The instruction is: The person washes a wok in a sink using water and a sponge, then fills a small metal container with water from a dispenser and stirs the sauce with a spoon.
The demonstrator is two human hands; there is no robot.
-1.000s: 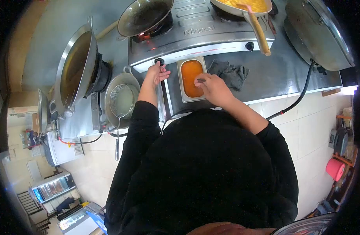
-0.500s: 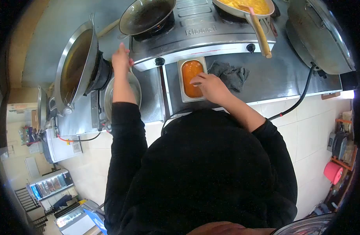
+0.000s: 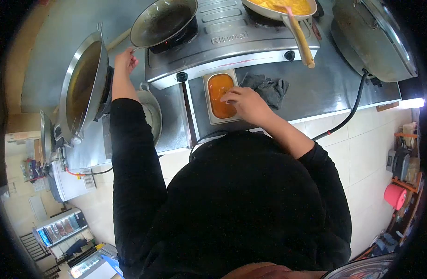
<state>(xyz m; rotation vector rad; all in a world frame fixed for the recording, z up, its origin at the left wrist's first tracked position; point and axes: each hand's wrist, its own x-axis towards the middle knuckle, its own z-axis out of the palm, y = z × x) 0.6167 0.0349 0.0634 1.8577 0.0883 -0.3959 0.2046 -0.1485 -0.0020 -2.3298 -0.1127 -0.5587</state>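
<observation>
My left hand (image 3: 126, 61) is at the near left edge of a dark wok (image 3: 164, 21) on the left burner. Its fingers are closed at the wok's small metal ear handle. My right hand (image 3: 247, 104) hovers over the right side of a rectangular metal container (image 3: 210, 117) filled with orange sauce (image 3: 219, 88). Its thumb and fingers are pinched together just above the sauce, and what they hold, if anything, is hidden. A crumpled dark grey cloth (image 3: 269, 89) lies beside that hand. Under my left forearm is a round metal pan (image 3: 153, 111), partly covered.
The silver two-burner stove (image 3: 232, 51) carries a pale pan (image 3: 269, 13) of yellow food with a wooden-handled utensil (image 3: 302, 44). A wide wok (image 3: 81, 83) of brown liquid stands left. A large lidded pot (image 3: 362, 44) and black hose (image 3: 355, 114) are right.
My left hand has moved up and left to the wok's ear handle. My right hand stays pinched over the sauce container. The whole view has shifted slightly.
</observation>
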